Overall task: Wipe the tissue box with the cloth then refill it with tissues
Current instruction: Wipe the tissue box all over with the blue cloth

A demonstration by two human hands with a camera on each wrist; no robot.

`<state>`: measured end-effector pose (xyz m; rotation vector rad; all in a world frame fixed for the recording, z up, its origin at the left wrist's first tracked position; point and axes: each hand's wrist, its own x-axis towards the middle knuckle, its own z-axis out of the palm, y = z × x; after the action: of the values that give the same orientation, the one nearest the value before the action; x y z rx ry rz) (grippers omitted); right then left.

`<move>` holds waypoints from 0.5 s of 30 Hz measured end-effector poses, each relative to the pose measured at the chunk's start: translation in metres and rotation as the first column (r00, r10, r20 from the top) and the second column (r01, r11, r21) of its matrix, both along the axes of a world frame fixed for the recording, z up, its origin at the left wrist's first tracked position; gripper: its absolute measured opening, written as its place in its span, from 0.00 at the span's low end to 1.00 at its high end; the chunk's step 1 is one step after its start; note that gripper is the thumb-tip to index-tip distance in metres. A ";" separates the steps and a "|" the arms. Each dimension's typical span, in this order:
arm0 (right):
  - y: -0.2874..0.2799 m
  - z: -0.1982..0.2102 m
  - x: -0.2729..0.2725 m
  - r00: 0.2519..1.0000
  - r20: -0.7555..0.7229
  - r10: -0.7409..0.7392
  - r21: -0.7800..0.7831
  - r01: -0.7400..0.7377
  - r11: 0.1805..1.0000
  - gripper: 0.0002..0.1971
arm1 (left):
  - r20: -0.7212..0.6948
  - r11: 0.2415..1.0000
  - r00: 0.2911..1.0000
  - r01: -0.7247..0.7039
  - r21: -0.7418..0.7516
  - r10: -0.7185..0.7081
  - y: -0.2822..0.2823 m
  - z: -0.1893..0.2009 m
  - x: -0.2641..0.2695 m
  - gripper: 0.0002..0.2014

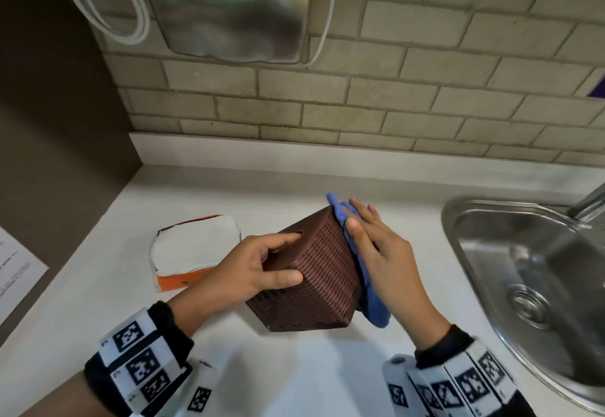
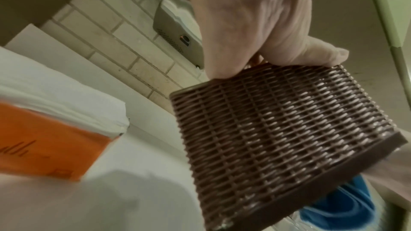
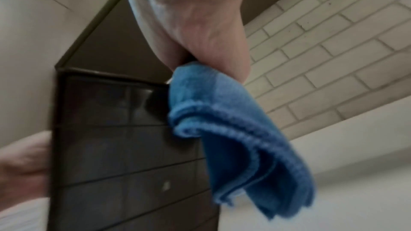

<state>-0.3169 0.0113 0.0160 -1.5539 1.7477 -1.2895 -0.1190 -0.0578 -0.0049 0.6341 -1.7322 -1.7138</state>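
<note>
At frame centre, the left hand [image 1: 248, 269] has its grip clasped around the tilted tissue box [image 1: 314, 272]; the right hand [image 1: 383, 253], fingers flat, presses the cloth [image 1: 373, 308] against the box's side.

We've got the tissue pack [image 1: 196, 248] left of the tissue box [image 1: 314, 272], sink [image 1: 484, 272] at the worktop's [image 1: 294, 377] right edge.

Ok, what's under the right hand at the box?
The blue cloth, pressed flat by the right hand against the box side. That side itself is covered by cloth and hand, so its surface can't be seen.
</note>
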 end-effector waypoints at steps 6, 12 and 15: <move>0.036 -0.009 0.050 0.935 -0.320 0.152 -0.128 -0.202 0.971 0.21 | -0.030 0.998 0.998 -0.058 -0.007 0.058 -0.008 0.001 0.004 0.32; 0.010 -0.014 0.009 0.997 0.060 0.048 0.071 -0.052 0.996 0.20 | 0.011 0.999 1.000 0.007 -0.031 -0.006 -0.004 0.007 0.006 0.27; 0.005 0.003 -0.003 0.892 0.421 0.166 0.100 -0.228 0.969 0.20 | -0.007 0.999 0.999 0.033 -0.033 -0.033 -0.005 0.013 0.007 0.30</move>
<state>-0.3201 0.0168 0.0187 -1.2323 1.3491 -1.2455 -0.1120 -0.0625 0.0083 0.5865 -1.7718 -1.7041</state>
